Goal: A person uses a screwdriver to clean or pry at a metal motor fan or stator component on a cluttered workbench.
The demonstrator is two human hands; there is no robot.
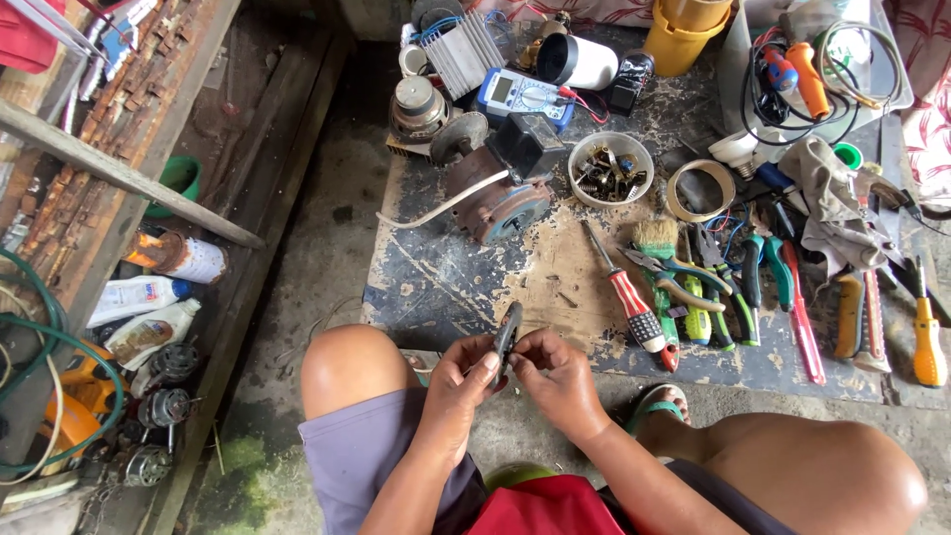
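Observation:
My left hand point(464, 374) and my right hand point(555, 372) meet just above my knees, both gripping a small dark metal part point(507, 335) that stands on edge between the fingers. The part looks flat and rounded; its details are too small to tell. They hover over the near edge of a low worn board point(446, 282). A red-and-white handled screwdriver point(626, 297) lies on the board just beyond my right hand. Farther back sits a rusty electric motor point(500, 193) with a white cable.
On the board: a bowl of screws and springs point(610, 168), tape roll point(699, 190), blue multimeter point(523, 96), brush, pliers, several screwdrivers point(927, 337), rag, yellow buckets. At left stand a wooden frame, spray can point(183, 256), bottles, small motors point(163, 406) and green hose.

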